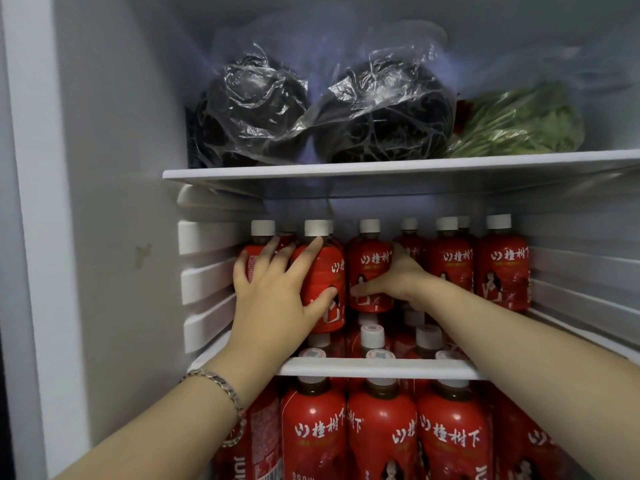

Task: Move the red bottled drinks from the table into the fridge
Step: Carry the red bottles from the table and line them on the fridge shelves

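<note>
Looking into the white fridge, I see its middle white shelf holding red plastic drink bottles with white caps. Each one stands straight up on that shelf, cap on top. My left hand lies spread, fingers straight, on the two bottles at the shelf's left end. My right hand grips the third bottle. More red bottles stand under it; bagged green leaves lie above.

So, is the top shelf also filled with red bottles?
No, the top shelf holds two plastic-wrapped dark bundles and leafy greens; the red bottles stand lower.
</note>
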A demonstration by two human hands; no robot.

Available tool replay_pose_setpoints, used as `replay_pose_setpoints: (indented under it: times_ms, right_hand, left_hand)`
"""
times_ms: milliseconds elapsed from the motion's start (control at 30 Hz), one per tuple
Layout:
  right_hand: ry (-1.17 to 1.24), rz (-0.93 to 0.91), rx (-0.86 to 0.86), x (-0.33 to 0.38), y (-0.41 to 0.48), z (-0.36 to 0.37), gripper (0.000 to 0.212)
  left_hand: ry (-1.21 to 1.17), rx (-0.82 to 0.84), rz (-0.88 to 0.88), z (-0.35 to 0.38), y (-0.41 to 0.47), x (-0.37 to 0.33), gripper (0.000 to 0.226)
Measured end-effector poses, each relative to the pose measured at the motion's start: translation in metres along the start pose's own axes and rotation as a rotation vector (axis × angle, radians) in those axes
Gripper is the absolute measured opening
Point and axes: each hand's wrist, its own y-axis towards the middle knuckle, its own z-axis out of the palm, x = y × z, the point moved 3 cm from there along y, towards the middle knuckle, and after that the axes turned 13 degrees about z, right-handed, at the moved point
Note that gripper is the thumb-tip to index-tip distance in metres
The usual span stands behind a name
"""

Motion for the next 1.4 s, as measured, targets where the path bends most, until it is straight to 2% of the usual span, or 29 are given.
replay_pose_setpoints:
  times_ms: [200,300,333,400,467,533,667,833,900,1000,1100,1167,1233,1300,1400]
  right_hand:
    - [-0.225,0.023,0.001,0.005,-0.005,0.001,0.123]
    - [-0.513,0.108,-0.003,0.006,-0.018,-0.001,0.129]
    - [-0.618,0.110,-0.042,0.007,-0.023,-0.004,0.126]
    - [-0.770,0.026,-0.236,0.012,-0.031,-0.019,0.111]
    - [-0.810,-0.094,-0.504,0.015,-0.034,-0.035,0.089]
    - [-0.793,-0.116,-0.626,0.013,-0.029,-0.044,0.074]
    - [-0.863,0.099,-0.538,-0.005,-0.011,-0.049,0.064]
    - [-0.693,0.094,-0.472,-0.001,-0.021,-0.055,0.064]
    - [-0.628,0.043,-0.396,-0.001,-0.036,-0.057,0.068]
    - [-0.553,-0.160,-0.309,0.001,-0.068,-0.053,0.067]
    - [-0.392,-0.298,-0.101,0.010,-0.091,-0.043,0.062]
    - [-0.317,-0.351,0.027,0.017,-0.095,-0.033,0.073]
    - [-0.263,-0.369,0.065,0.019,-0.088,-0.023,0.095]
    - [-0.181,-0.307,0.057,0.014,-0.075,-0.014,0.111]
    - [-0.006,-0.157,0.112,0.005,-0.060,-0.006,0.114]
  left_hand:
    - [0.004,0.007,-0.005,0.000,0.001,0.001,0.073]
    - [0.012,0.017,-0.009,0.000,-0.001,0.000,0.073]
    - [0.011,0.020,-0.011,0.000,-0.002,0.000,0.074]
    - [0.014,0.021,-0.008,0.000,-0.001,0.000,0.074]
    - [0.019,0.014,-0.002,-0.001,0.000,0.000,0.074]
    - [0.020,0.016,-0.004,-0.001,0.000,0.000,0.074]
    - [0.018,0.012,-0.003,-0.001,0.001,0.000,0.074]
    - [0.018,0.021,0.002,-0.002,0.002,0.001,0.075]
    - [0.019,0.018,0.002,-0.002,0.002,0.001,0.074]
    - [0.022,0.023,0.002,0.000,0.001,0.001,0.075]
    - [0.016,0.012,-0.002,0.000,0.001,-0.001,0.075]
    - [0.026,0.015,-0.005,0.000,0.001,-0.002,0.074]
    - [0.031,0.020,-0.007,0.001,0.001,-0.002,0.073]
    - [0.030,0.029,-0.007,-0.001,0.001,-0.002,0.073]
    - [0.030,0.040,-0.006,-0.004,0.000,-0.003,0.076]
